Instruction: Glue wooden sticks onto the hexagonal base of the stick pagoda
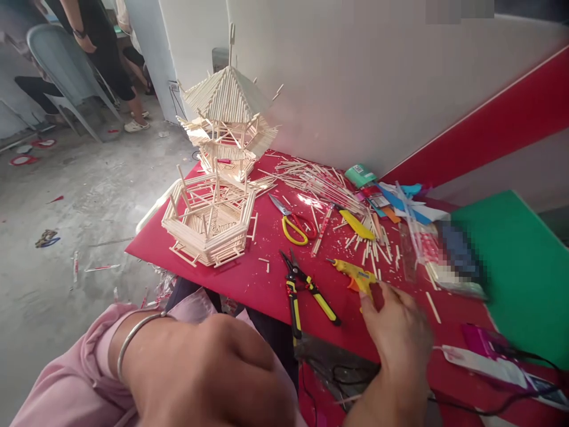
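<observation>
My right hand (393, 314) is around the handle of a yellow glue gun (355, 274) at the right of the red table. Large and blurred in the foreground, my left hand (213, 373) has its fingers curled in, and what it holds, if anything, is hidden. Between the hands and the table's back lie black and yellow pliers (306, 284), jaws apart. Scissors (296, 228) with red and yellow handles rest behind them. A hexagonal stick frame (208, 228) stands at the left, with a roofed stick pavilion (229, 98) behind it.
Loose sticks (320, 181) and a yellow-handled cutter (357, 224) cover the back of the red table (267, 296). Green tape (360, 175), wrappers and a green board (524, 267) are at the right. Dark cables run at the lower right. People stand and sit near a chair (66, 65).
</observation>
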A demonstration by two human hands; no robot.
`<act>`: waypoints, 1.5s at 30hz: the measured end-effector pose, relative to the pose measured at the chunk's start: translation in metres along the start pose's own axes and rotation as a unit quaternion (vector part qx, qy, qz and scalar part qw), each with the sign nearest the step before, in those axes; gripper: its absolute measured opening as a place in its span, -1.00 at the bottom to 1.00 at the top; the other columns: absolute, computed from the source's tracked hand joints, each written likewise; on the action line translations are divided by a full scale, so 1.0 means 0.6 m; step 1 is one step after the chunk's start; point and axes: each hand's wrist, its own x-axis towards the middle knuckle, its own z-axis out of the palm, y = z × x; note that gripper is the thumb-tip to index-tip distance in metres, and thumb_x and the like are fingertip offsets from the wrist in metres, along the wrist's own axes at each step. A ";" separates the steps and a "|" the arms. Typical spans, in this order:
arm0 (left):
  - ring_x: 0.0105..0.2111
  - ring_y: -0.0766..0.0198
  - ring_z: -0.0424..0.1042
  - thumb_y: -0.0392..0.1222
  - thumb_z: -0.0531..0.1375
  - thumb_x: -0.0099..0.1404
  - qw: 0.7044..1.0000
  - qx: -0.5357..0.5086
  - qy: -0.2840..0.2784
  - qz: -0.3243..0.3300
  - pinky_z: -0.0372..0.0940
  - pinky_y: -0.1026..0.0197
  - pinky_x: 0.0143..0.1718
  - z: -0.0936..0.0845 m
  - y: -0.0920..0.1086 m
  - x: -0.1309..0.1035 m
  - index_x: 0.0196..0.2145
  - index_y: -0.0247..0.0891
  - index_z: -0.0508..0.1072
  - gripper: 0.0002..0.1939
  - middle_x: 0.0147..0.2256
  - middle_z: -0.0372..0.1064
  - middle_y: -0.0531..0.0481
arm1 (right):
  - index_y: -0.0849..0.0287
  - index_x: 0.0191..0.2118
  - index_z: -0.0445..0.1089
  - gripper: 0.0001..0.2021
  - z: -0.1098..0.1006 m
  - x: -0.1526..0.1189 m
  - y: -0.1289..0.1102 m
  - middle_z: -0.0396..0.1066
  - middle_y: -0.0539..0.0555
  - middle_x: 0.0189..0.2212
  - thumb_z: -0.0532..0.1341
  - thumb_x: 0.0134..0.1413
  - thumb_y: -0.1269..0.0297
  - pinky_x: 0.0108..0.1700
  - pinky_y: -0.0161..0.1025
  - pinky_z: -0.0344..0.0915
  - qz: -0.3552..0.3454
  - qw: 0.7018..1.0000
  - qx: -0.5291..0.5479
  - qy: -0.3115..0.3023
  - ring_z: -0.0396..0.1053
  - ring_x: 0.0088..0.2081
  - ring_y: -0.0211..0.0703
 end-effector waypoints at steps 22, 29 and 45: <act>-0.22 0.19 0.55 -0.23 0.17 0.36 0.982 -0.138 -0.018 -0.125 0.42 0.28 -0.25 0.055 -0.153 -0.015 -0.30 -0.25 0.59 -0.82 -0.22 0.54 -0.16 | 0.18 -0.13 0.46 -0.74 0.032 -0.019 -0.376 0.33 0.08 -0.31 0.09 0.19 0.23 -0.30 -0.30 0.39 -0.150 0.848 0.484 -0.154 0.39 -0.29 -0.18; -0.22 0.23 0.54 -0.20 0.18 0.35 0.979 -0.100 0.063 -0.168 0.44 0.28 -0.19 0.030 -0.204 -0.044 -0.26 -0.20 0.59 -0.84 -0.20 0.53 -0.10 | 0.10 0.01 0.43 -0.66 0.015 -0.077 -0.407 0.38 0.11 -0.19 0.10 0.12 0.38 -0.27 -0.29 0.41 -0.196 0.827 0.485 -0.204 0.40 -0.19 -0.16; -0.36 0.30 0.53 -0.31 0.23 0.30 0.959 0.016 0.258 -0.119 0.44 0.27 -0.27 0.016 -0.189 -0.032 -0.31 -0.25 0.56 -0.92 -0.32 0.54 -0.05 | 0.12 -0.01 0.51 -0.72 -0.048 -0.056 -0.340 0.54 0.10 -0.12 0.15 0.25 0.28 0.01 -0.26 0.38 -0.296 0.812 0.425 -0.269 0.49 -0.10 -0.18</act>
